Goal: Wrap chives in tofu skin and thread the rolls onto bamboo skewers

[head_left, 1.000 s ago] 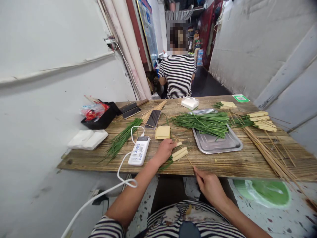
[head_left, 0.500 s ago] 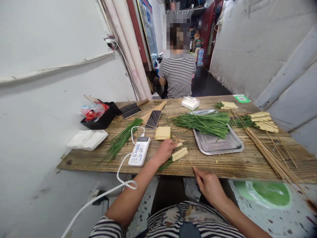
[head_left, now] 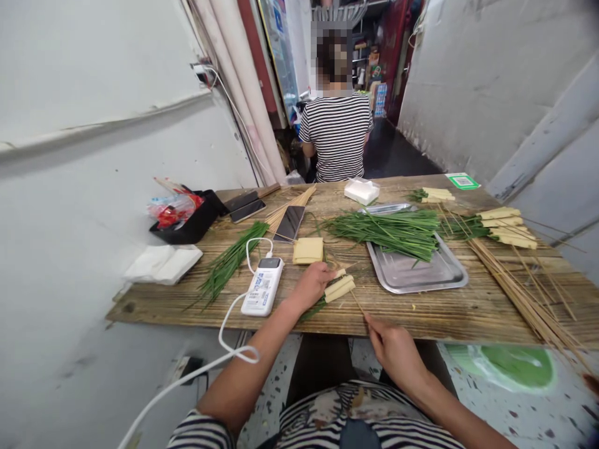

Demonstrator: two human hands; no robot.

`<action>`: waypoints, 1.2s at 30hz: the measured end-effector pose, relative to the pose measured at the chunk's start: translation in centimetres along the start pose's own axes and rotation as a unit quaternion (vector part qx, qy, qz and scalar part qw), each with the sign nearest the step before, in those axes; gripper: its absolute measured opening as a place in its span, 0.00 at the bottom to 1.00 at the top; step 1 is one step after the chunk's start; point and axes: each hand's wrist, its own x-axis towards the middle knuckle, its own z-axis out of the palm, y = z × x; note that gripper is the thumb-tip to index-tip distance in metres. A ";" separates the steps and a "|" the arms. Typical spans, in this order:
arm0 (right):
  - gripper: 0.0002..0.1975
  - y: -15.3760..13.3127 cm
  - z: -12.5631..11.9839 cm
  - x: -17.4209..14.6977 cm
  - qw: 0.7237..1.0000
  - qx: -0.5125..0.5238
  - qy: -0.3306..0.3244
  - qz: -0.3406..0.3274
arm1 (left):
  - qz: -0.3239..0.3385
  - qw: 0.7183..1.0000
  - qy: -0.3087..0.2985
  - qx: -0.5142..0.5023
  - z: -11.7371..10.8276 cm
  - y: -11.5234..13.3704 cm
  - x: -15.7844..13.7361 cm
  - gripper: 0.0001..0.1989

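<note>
My left hand point(head_left: 314, 285) is closed, its fingertips on a small pale-yellow roll point(head_left: 340, 273) of what looks like tofu skin. Just in front lie more tofu-skin rolls point(head_left: 339, 289), side by side on the wooden table point(head_left: 299, 318), with green chive ends poking out to the left. A thin wooden skewer point(head_left: 358, 302) is pinched in my right hand point(head_left: 395, 346), by the table's near edge. Its far end meets the right side of the rolls; how deep it goes I cannot see. Folded tofu-skin sheets point(head_left: 307, 251) are stacked beyond my left hand.
Chives point(head_left: 393, 231) lie across a metal tray point(head_left: 421, 284). Finished-looking skewered rolls point(head_left: 508, 227) and loose skewers point(head_left: 510, 284) are at right. A corded power bank point(head_left: 262, 287), chives point(head_left: 234, 262) and a phone point(head_left: 289, 223) are at left. A person point(head_left: 336, 134) sits beyond the table.
The view has shifted slightly. Both hands keep nearly the same place and grip, and the skewer still meets the rolls.
</note>
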 end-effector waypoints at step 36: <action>0.19 8.0 -3.1 -1.5 0.960 -0.155 0.222 0.073 | -0.051 0.985 0.162 0.037 4.4 1.7 -2.9 0.23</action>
